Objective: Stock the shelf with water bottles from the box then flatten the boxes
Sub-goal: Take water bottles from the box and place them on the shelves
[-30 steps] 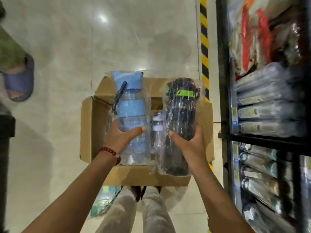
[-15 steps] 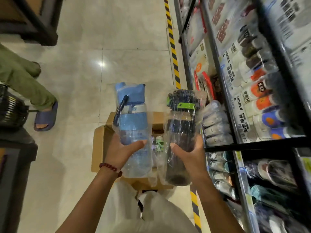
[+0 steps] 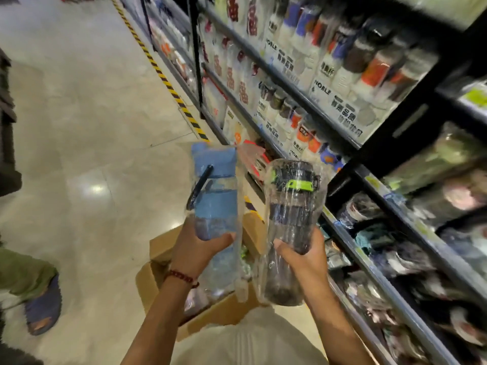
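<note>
L hand (image 3: 196,250) wraps fingers round blue bottle (image 3: 214,206), R hand (image 3: 303,255) round dark bottle (image 3: 291,219); both held upright above box (image 3: 163,246), shelf (image 3: 342,230) to right. Risk: loose plastic wrap slips in grip, bottle drops; crowded shelf may topple on insertion.

both bottles are looking like clear plastic: the blue bottle (image 3: 214,198) and the dark bottle (image 3: 290,219) with its lime-green clip are each sitting in a crinkly, glossy plastic sleeve. the cardboard box (image 3: 163,248) is showing matt brown. the floor (image 3: 92,143) is shining like polished tile. the shelf (image 3: 350,238) rails are looking like dark painted metal, packed with shiny wrapped goods.
</note>
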`<state>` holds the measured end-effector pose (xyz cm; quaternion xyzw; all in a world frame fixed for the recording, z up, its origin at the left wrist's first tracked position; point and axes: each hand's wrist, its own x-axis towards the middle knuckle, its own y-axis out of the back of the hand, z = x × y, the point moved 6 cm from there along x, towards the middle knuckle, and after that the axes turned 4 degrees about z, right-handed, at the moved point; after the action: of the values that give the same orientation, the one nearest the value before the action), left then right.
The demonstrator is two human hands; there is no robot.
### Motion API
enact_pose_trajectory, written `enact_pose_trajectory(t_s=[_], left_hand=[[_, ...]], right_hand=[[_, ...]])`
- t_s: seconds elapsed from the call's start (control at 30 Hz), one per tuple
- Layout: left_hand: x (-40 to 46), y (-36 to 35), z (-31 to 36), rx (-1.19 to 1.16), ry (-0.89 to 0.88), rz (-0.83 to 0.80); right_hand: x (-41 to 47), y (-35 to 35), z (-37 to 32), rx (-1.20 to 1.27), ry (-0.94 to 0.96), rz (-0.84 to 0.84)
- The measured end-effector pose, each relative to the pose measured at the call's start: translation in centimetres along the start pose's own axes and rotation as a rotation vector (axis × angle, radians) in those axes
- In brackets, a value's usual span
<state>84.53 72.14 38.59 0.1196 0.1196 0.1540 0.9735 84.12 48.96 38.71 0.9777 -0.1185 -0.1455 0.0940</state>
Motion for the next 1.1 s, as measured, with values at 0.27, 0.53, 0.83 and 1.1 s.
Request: enact_pose_trajectory(t_s=[0.27, 0.53, 0.83, 1.1], left_hand=[[-2.5, -5.0, 2.8, 0.006, -0.137, -0.335], [-8.0, -15.6, 7.6, -0.116, -0.18, -0.683], [-16.3, -28.8, 17.3, -0.284, -0.341, -0.918], [-23.9, -41.0, 25.9, -0.434, -0.441, -0.97]], right_hand=[[-7.3, 6.3, 1.2, 0.054, -0.009, 0.313], [-12.9, 16.5, 2.8, 0.167, -0.004, 0.707], [-15.4, 29.6, 1.6, 0.251, 0.151, 1.068], [-15.5, 44.9, -1.1, 0.28, 0.339, 1.236]])
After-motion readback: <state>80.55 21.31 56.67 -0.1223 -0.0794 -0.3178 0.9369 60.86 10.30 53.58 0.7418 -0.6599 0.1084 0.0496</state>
